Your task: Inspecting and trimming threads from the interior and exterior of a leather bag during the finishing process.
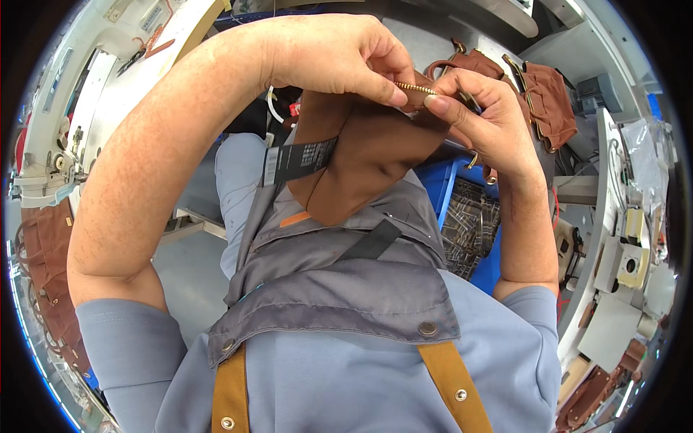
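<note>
A brown fabric piece (pixel 361 159) with a black label (pixel 303 162) hangs over my lap, with a gold-toothed zipper (pixel 411 87) along its top edge. My left hand (pixel 361 65) is closed on the top of it beside the zipper, thumb at the teeth. My right hand (pixel 476 115) pinches the zipper edge just to the right, thumb and finger close to my left thumb. Part of a metal piece by my right fingers is too hidden to name.
Brown bags (pixel 545 101) lie at the back right, others (pixel 47 281) at the far left. A blue bin (pixel 437 180) of small metal pieces sits by my right leg. A white sewing machine (pixel 50 166) stands left; a white bench (pixel 599 252) holds equipment at right.
</note>
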Demonstrator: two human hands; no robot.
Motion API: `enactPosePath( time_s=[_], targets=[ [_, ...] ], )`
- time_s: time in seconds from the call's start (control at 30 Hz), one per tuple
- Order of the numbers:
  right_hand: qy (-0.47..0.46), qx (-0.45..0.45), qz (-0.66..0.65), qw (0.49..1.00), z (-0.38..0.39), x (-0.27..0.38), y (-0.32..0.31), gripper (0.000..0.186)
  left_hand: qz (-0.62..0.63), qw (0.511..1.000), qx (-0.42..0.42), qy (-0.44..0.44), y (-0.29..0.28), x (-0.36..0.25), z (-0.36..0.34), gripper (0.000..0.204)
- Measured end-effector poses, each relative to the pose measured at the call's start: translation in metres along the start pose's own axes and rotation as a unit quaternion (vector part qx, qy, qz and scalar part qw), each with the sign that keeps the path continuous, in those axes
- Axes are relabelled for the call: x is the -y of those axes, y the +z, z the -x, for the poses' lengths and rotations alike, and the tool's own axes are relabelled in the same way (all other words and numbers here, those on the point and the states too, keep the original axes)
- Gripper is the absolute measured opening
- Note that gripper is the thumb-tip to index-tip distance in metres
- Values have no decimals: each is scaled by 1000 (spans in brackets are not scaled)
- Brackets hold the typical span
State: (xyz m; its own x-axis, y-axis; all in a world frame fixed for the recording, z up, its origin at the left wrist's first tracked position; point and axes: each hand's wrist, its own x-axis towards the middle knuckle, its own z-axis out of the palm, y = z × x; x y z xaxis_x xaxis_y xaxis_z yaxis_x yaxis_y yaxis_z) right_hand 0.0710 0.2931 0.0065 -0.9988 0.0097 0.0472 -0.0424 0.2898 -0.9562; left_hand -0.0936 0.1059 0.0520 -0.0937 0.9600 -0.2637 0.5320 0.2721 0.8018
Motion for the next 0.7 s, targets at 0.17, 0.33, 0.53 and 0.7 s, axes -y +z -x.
enactPosePath(
  time_s=[0.17,0.33,0.53,0.7],
  targets=[
    [-48,-71,31,996,-3,1,-3,24,28,998,-3,58,7,3,-8,17],
    [-45,-65,44,996,-11,5,-12,32,-50,992,-66,99,8,-21,-5,12],
    [-32,93,-63,993,-7,10,-2,51,12,984,-146,101,11,-21,4,19],
    [45,144,-162,975,-14,-11,-12,63,-2,983,-121,140,21,-17,4,17]
  ],
)
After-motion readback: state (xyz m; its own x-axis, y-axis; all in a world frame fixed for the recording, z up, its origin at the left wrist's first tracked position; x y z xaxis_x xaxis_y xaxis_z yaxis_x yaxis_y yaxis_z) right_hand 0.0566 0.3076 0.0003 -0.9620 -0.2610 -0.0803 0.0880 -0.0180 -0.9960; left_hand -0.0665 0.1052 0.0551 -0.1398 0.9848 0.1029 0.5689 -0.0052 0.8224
